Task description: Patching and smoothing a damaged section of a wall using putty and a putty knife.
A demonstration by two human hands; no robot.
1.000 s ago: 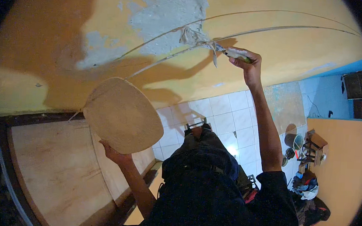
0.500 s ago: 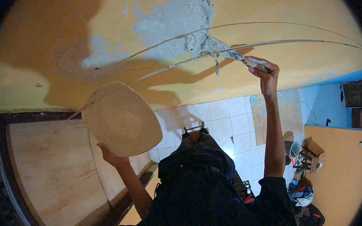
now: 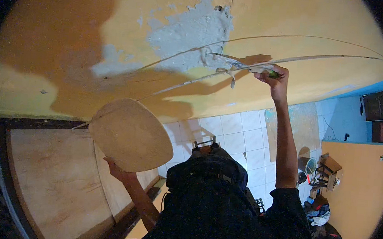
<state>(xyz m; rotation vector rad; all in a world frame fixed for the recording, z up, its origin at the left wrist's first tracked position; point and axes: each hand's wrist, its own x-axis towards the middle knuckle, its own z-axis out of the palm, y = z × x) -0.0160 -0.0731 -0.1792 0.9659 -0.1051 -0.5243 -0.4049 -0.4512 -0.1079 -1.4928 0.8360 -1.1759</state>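
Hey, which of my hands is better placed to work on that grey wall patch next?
Probably your right hand: it grips the scraper, whose blade shows against the grey patch. Your left hand holds the tan board, farther from the patch.

Uneven interior light: broad shadow [image 3: 58,41] on wall [image 3: 298,18], ten o'clock; sheen on floor tiles [image 3: 253,162], four o'clock; fisheye rim black.

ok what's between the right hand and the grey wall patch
The head view shows a putty knife's blade, crossed by a pale cord, between the right hand and grey patch.
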